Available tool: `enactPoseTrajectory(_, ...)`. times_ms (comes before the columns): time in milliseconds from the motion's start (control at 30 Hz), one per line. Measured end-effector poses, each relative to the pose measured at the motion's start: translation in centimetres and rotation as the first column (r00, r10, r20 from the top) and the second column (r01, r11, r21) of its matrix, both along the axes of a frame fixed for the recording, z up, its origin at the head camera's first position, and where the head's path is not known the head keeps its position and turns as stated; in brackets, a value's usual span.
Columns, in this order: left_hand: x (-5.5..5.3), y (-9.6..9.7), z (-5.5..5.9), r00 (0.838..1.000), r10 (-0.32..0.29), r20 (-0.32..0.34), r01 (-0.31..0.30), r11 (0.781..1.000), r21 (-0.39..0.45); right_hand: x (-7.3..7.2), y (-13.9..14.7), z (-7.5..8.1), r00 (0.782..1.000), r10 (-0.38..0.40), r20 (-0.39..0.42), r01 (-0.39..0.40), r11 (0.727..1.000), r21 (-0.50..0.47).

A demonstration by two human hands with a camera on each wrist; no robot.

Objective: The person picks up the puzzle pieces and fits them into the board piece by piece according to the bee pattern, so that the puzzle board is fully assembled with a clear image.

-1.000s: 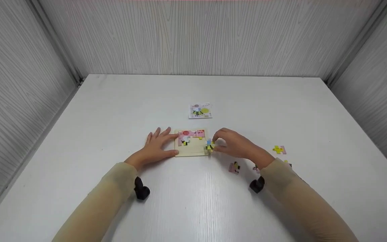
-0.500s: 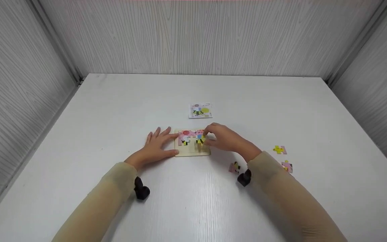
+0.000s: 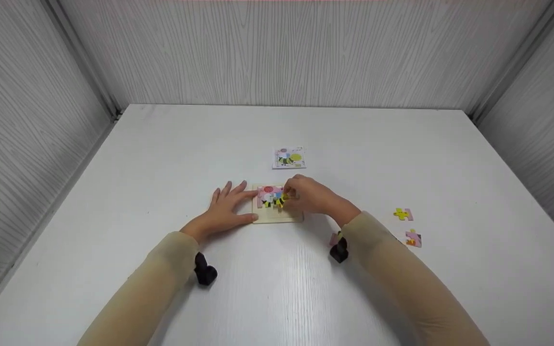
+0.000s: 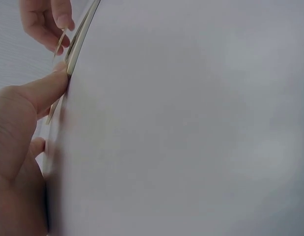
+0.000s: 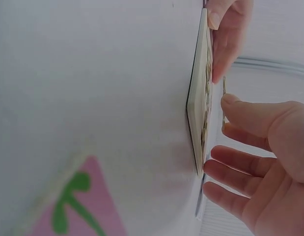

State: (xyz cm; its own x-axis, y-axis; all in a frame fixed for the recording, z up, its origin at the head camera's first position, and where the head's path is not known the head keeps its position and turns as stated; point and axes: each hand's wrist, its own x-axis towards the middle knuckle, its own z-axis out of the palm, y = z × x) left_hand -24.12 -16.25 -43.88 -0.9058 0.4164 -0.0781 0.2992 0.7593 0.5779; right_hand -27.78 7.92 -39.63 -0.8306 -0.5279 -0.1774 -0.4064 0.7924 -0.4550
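R hand, centre of the head view, pinches a yellow-and-black puzzle piece btwn thumb & index finger, other fingers loose. In the R wrist view, right side, the piece shows edge-on, above the wooden tray & apart from it, so prob. not seated. Tray lies flat at mid-frame w/ joined pieces in its upper left; its lower strip is bare wood, & R hand hides part of its right side. L hand, left of centre, has fingers spread & grips nothing; thumb & index tips touch the tray's left edge.

Main risk, as judged: misfit. If the piece comes down turned or slightly off, its tabs won't match the cutouts & it'd ride up on its neighbours. Pressing hard anyway could pop the joined ones loose. Fingers cover part of the spot in the head view, so a bad angle might go unnoticed. Tray could also skid or pivot, esp. if L hand eases off, since it's braced on one side only.

Lower right: yellow piece & pink piece lie well apart from the tray. Partly hidden piece sits by the R wrist camera in the frame, so a stray arm move could knock it. Printed card, upper centre, looks safely clear.
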Motion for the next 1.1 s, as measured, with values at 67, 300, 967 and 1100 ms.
enactPoseTrajectory(67, -0.1, 0.0, -0.1, 1.000, -0.004, -0.003, 0.004, 1.000, -0.004, 0.0, -0.1, -0.1, 1.000, -0.008, -0.002, 0.008, 1.000, 0.017)
enactPoseTrajectory(300, 0.0, 0.0, -0.1, 1.000, -0.006, -0.009, 0.006, 1.000, -0.004, -0.1, -0.6, -0.3, 0.999, -0.005, -0.042, 0.008, 0.997, 0.072)
enactPoseTrajectory(967, 0.1, 0.0, 0.0, 1.000, -0.005, -0.022, 0.005, 1.000, 0.011, -0.3, -1.1, -0.8, 0.992, 0.027, -0.124, -0.012, 0.992, 0.122)
enactPoseTrajectory(1100, 0.1, 0.0, 0.0, 1.000, -0.010, -0.022, 0.010, 1.000, 0.007, -0.2, -1.2, -0.7, 0.991, 0.032, -0.129, -0.017, 0.993, 0.118)
